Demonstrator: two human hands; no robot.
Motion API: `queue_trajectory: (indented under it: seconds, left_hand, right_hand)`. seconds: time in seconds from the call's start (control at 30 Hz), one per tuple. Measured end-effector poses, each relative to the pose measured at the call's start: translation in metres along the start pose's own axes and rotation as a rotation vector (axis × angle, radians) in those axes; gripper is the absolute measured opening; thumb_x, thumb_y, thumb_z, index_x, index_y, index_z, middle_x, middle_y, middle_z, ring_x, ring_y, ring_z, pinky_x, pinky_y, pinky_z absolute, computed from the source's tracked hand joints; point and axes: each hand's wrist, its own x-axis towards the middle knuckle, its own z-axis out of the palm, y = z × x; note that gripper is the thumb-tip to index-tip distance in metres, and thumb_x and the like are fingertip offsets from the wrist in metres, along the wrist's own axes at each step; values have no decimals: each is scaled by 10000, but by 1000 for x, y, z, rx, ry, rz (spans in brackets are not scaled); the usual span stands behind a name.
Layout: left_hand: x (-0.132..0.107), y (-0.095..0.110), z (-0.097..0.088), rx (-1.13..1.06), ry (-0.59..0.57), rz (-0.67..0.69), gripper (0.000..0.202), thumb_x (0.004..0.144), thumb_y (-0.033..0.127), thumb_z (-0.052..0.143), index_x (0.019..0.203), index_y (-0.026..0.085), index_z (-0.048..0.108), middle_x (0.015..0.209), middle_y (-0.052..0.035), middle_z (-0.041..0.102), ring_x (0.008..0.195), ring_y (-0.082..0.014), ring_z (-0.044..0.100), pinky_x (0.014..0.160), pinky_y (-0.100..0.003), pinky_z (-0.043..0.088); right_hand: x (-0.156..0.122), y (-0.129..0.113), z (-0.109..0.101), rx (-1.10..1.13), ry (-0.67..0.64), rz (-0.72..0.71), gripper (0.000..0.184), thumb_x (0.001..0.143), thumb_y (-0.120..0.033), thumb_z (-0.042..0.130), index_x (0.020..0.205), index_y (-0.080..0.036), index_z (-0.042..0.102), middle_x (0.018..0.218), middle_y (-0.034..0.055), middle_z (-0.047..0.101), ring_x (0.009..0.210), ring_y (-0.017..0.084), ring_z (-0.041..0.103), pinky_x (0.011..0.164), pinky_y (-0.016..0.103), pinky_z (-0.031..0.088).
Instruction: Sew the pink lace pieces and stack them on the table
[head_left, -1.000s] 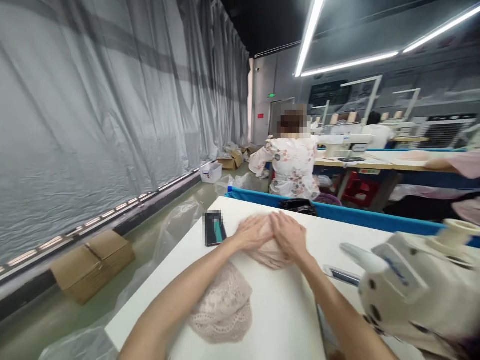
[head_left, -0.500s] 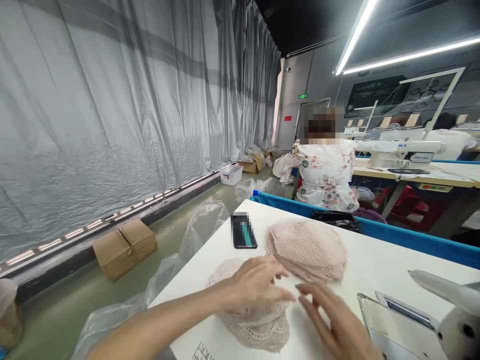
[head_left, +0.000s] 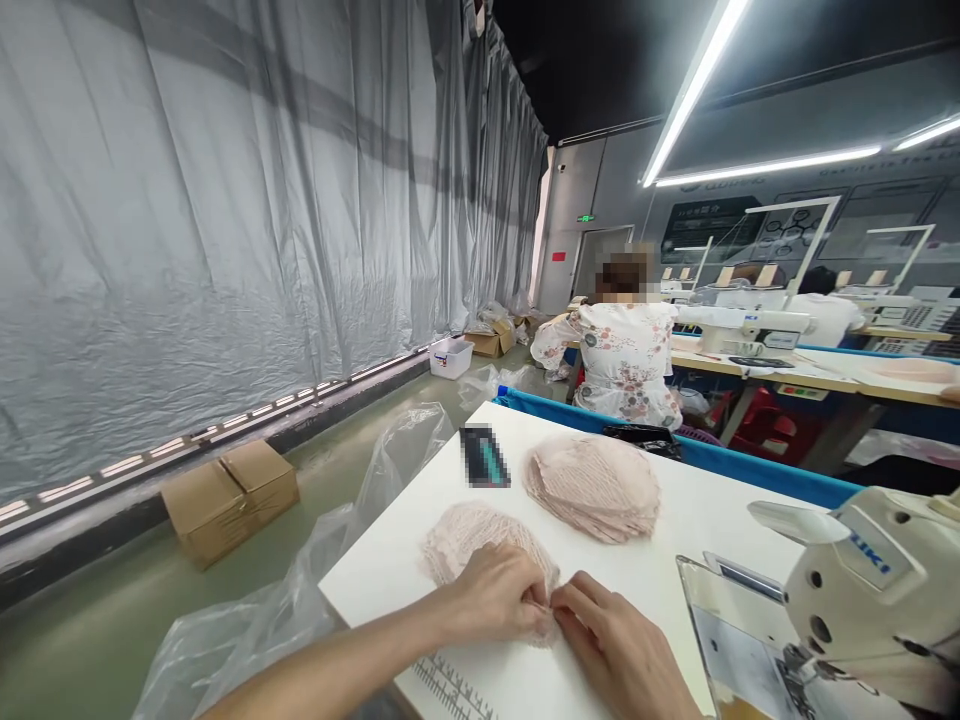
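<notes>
The near stack of pink lace pieces (head_left: 480, 550) lies by the near left corner of the white sewing table (head_left: 720, 525), and both hands meet at its near edge. The left hand (head_left: 499, 597) rests on top of the stack with its fingers curled down, pinching lace at the rim. The right hand (head_left: 611, 650) comes in from the right, its fingertips closed on the same bit of lace, touching those of the left. A printed ruler scale (head_left: 454, 690) runs along the table's near edge just below the hands.

Farther in, toward the far edge, a second stack of pink lace pieces (head_left: 592, 485) sits apart from the first, with a phone (head_left: 484, 455) just to its left near the table's left edge. A white Juki sewing machine (head_left: 862, 590) stands at the right side of the table. A clear plastic bag (head_left: 300, 600) hangs off the left edge, and a cardboard box (head_left: 229, 500) lies on the floor beyond it. Past the blue far edge, a person in a floral top (head_left: 626, 360) sits facing away.
</notes>
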Motion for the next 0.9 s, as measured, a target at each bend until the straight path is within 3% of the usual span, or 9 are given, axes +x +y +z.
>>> queue_trajectory:
  seconds: [0.23, 0.4, 0.5, 0.7, 0.9]
  left_hand:
    - [5, -9, -3, -158, 53, -17, 154, 699, 84, 561, 643, 151, 689, 594, 10, 620, 629, -135, 565, 657, -220, 408]
    - [7, -21, -7, -259, 107, -64, 152, 740, 150, 527, 745, 146, 679, 648, 18, 612, 622, -121, 550, 577, -204, 381]
    - [9, -28, -6, -293, 122, -86, 137, 746, 165, 531, 776, 146, 663, 657, 22, 592, 628, -121, 535, 547, -202, 357]
    - [5, -27, -4, -316, 91, -124, 68, 704, 141, 579, 669, 154, 637, 595, 39, 549, 599, -119, 499, 558, -221, 343]
    - [6, -29, -7, -394, 66, -145, 81, 742, 145, 644, 667, 150, 614, 576, 51, 549, 552, -106, 488, 584, -237, 388]
  right_hand:
    - [9, 1, -4, -67, -15, -23, 273, 954, -229, 343, 854, -283, 591, 775, -20, 671, 631, 161, 649, 513, 238, 398]
    - [17, -5, -9, -127, 28, -60, 274, 951, -199, 328, 816, -260, 559, 670, -19, 677, 575, 184, 637, 503, 259, 350]
    - [17, -10, -13, -144, 14, -140, 228, 901, -163, 412, 845, -288, 595, 744, -38, 693, 582, 165, 635, 511, 252, 347]
    - [17, -16, -12, -216, 56, -188, 303, 868, -93, 390, 806, -267, 630, 792, 10, 682, 555, 180, 633, 480, 256, 299]
    - [23, -19, -13, -165, 115, -206, 289, 864, -118, 386, 701, -251, 584, 624, -26, 657, 464, 156, 615, 441, 244, 233]
